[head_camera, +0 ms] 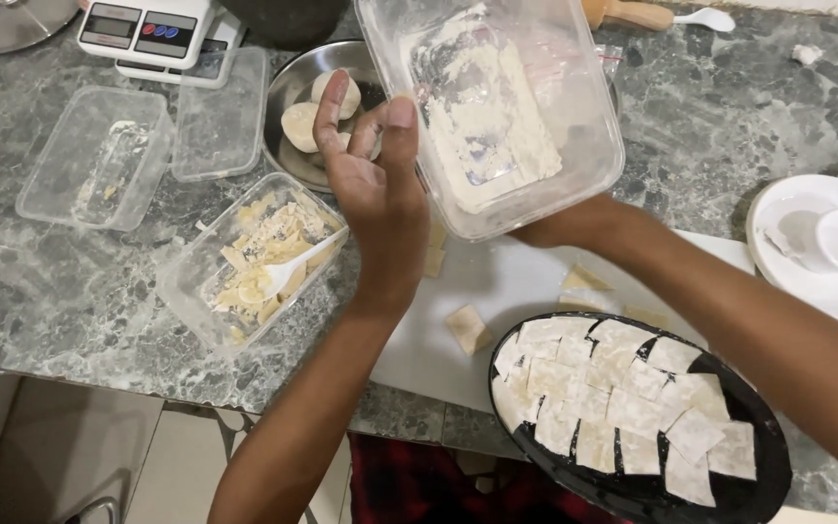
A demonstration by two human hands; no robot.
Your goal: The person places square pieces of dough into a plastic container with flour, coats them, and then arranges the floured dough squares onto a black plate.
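Upper centre of the frame: clear rectangular plastic container dusted with white flour point(489, 107), tilted toward the camera and gripped from below by the right hand point(574, 225) — fingers mostly hidden behind its lower edge, closed on it. Just left of it, left hand point(372, 170) raised in the air, fingers loosely curled and slightly spread, holding nothing, near the container's wall but apart from it. Behind that hand, round metal plate with pale dough balls point(295, 121). Left of centre, clear plastic tub of yellowish dough scraps point(249, 262) with a white plastic spoon point(295, 264) resting in it. Upper left, empty clear plastic box point(94, 155) and its lid point(220, 116) beside a white digital kitchen scale point(147, 29). Lower right — black oval tray point(773, 456) covered with square floured dough sheets point(623, 393), on a white board point(497, 291) over the grey marble counter point(710, 116).
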